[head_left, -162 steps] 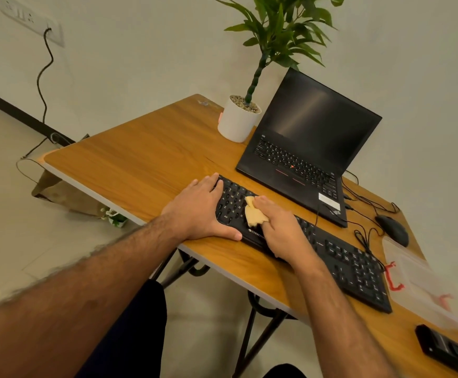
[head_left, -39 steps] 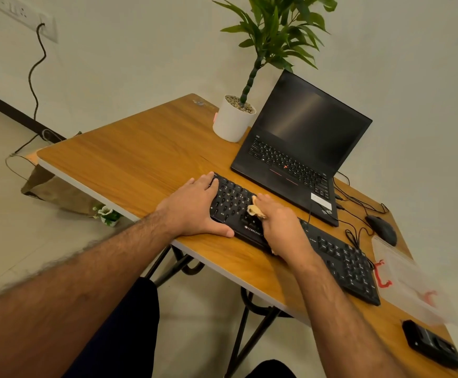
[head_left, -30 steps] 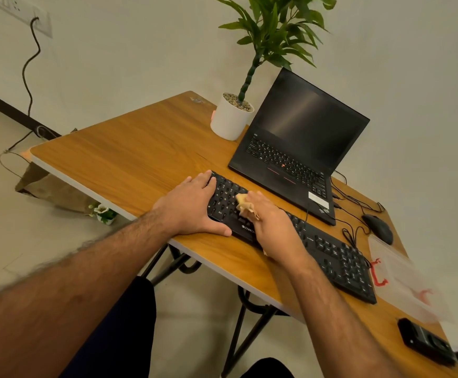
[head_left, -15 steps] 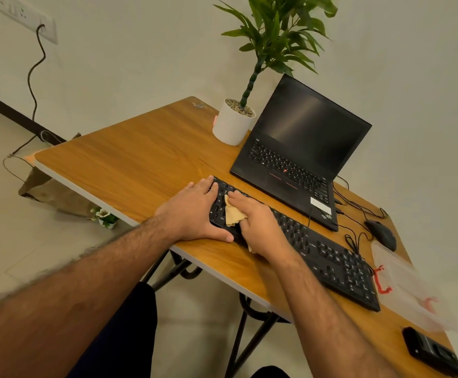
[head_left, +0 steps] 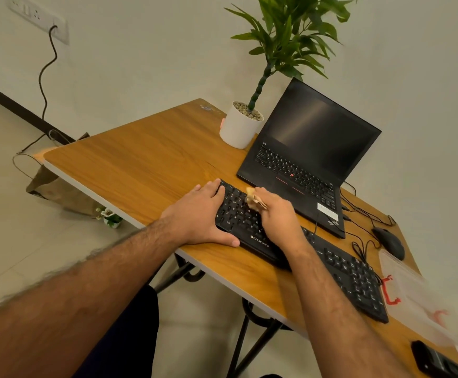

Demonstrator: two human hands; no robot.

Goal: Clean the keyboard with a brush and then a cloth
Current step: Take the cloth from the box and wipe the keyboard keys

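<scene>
The left hand (head_left: 200, 214) lies flat, fingers (head_left: 217, 190) straight, on the keyboard's (head_left: 339, 271) end, likely to steady it on the desk (head_left: 129, 170). The right hand's (head_left: 277, 216) fingers pinch the bunched cloth (head_left: 253, 199) against the keys beneath them.

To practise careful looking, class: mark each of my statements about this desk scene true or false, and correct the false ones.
1. The right hand grips a tan cloth over the keyboard. True.
2. The left hand is lifted clear of the keyboard. False: it rests flat on its left end.
3. The laptop is closed. False: it is open, screen dark.
4. A potted plant stands left of the laptop. True.
5. The mouse sits left of the keyboard. False: it lies at the right.
</scene>
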